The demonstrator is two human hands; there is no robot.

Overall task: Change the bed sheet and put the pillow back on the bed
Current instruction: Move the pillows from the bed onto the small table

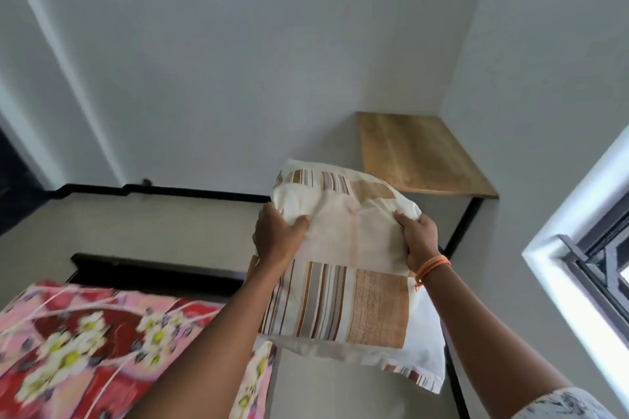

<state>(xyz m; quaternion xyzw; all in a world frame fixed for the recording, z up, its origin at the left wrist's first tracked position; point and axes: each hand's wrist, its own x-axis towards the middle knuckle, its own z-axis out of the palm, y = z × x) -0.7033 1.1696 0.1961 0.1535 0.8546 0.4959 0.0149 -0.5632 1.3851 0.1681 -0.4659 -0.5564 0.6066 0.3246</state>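
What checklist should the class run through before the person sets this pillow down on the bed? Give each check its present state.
1. Both hands hold the pillow: ok. The left hand and the right hand each grip a far corner with curled fingers.
2. Pillow lifted off every surface: ok, it hangs in the air beside the bed.
3. Flowered sheet on the bed: ok for the part in view.
4. Sheet smooth and tucked: cannot tell, it is blurred and mostly out of frame.
5. Wooden table in the corner kept out of the pillow's way: ok, it stands behind the pillow.
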